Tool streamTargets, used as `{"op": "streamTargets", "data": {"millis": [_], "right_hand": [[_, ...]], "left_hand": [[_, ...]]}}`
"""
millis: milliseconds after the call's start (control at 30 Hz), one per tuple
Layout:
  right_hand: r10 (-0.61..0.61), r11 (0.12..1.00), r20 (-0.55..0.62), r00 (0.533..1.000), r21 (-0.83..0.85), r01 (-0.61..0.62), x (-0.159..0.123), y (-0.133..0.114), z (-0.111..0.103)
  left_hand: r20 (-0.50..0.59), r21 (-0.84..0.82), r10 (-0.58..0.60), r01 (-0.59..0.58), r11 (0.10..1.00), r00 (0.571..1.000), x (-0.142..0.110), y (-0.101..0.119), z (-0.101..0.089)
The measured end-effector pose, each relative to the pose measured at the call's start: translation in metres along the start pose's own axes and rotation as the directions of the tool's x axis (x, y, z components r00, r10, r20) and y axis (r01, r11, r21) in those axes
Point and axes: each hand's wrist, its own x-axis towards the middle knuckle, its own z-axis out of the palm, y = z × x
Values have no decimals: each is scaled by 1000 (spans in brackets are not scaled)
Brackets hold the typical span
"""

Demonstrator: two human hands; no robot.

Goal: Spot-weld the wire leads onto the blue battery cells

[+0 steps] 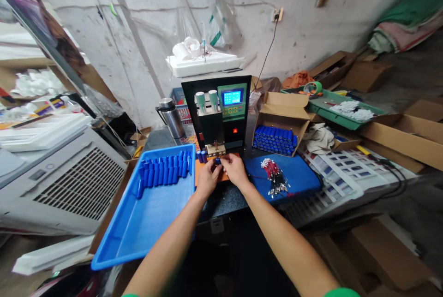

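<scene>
Beneath the electrodes of a black spot welder (211,126), my left hand (208,178) pinches a blue-wrapped battery cell (218,160). My right hand (234,170) is closed at the other side of the same cell, fingertips almost meeting the left ones. Whatever it pinches is too small to make out. A thin red wire (258,177) runs out from beside the right wrist over a blue mat (301,175). Two more blue cells (201,156) stand on the orange board (200,172) left of the electrodes.
At left, a blue tray (138,237) holds rows of blue cells (166,170). Red and black wire leads (275,177) lie bunched on the mat. Behind is a cardboard box (284,101) packed with cells. A steel flask (171,118) and a green tray (349,121) stand farther out.
</scene>
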Motion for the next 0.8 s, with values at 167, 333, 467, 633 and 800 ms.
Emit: {"op": "streamTargets", "data": {"millis": [167, 333, 467, 633, 800], "right_hand": [[-44, 998, -16, 999, -44, 43, -15, -7, -8], [-90, 993, -81, 993, -82, 83, -30, -17, -17], [-57, 997, -71, 996, -59, 52, -35, -33, -19], [105, 993, -65, 992, 64, -101, -35, -41, -15], [231, 926, -122, 965, 334, -179, -33, -27, -25]], "left_hand": [[-5, 24, -9, 9, 1000, 1000, -2, 0, 0], [-2, 150, 100, -99, 984, 995, -3, 0, 0], [43, 338, 291, -288, 896, 956, -3, 2, -7], [120, 515, 498, -483, 708, 859, 7, -1, -11], [190, 524, 637, -626, 578, 747, 6, 14, -3]]}}
